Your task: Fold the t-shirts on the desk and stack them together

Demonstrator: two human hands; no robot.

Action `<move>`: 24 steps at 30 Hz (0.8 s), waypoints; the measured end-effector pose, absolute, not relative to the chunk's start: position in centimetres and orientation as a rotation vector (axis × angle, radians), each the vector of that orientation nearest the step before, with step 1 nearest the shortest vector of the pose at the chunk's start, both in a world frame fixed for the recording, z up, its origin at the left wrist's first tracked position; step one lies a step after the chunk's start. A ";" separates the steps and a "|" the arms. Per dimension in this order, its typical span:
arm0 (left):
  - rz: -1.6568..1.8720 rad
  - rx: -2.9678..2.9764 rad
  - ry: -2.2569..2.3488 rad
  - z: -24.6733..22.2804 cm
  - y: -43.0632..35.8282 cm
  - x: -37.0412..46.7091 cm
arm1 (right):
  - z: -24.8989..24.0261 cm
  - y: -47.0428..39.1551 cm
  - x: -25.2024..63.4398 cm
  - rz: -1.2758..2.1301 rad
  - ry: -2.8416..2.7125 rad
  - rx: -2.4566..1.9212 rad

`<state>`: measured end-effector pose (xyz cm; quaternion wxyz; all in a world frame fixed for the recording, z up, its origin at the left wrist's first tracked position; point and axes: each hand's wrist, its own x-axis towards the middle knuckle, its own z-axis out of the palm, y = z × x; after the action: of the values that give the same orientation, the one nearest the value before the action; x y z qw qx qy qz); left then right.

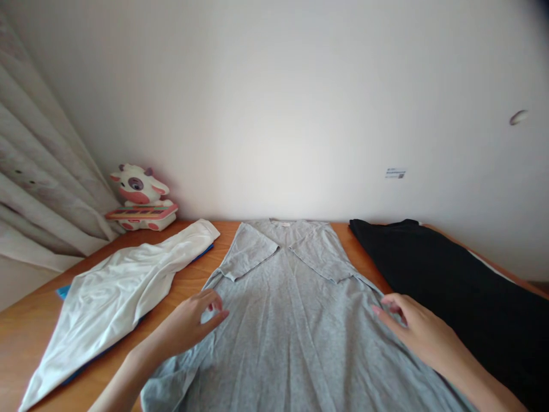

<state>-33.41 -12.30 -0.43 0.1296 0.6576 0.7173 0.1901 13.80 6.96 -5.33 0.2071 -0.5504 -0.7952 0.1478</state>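
Observation:
A grey short-sleeved garment (pixel 291 320) lies spread on the wooden table (pixel 171 312), its neckline toward the wall and both sleeves folded inward over the front. My left hand (pixel 199 320) is over its left edge, thumb and fingers apart with nothing between them. Over the right edge is my right hand (pixel 405 323), fingers curled but apart from the thumb, holding nothing. Whether either hand touches the cloth is hard to tell. The garment's lower part runs out of view at the bottom.
White clothing (pixel 124 286) with blue cloth beneath lies at the left. Black clothing (pixel 446 292) lies at the right. A cow-shaped toy keyboard (pixel 143 197) stands at the back left beside a curtain (pixel 38 154). The wall (pixel 274 114) borders the table's far edge.

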 end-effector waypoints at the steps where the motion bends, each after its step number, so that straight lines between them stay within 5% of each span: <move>1: 0.570 1.937 2.122 -1.0 -11.7 -33.5 | -5.4 7.6 13.0 0.380 -2.206 -1.582; 5: 0.687 1.942 2.298 -3.4 -10.3 -35.3 | -6.6 9.2 11.1 0.276 -2.248 -1.657; 12: 0.795 1.955 2.381 -6.0 -10.6 -37.3 | -7.1 10.6 12.9 0.576 -2.216 -1.481; 20: 0.645 2.113 2.242 -5.2 -12.0 -38.5 | -8.7 9.0 14.3 0.005 -2.310 -1.217; 24: 0.493 1.970 2.057 -2.3 -15.2 -38.2 | -8.9 6.5 16.4 0.082 -2.328 -1.210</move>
<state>-38.21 -15.24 -2.25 0.1254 0.6761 0.7060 0.1693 16.40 6.47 -8.87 0.2554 -0.4457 -0.8574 0.0301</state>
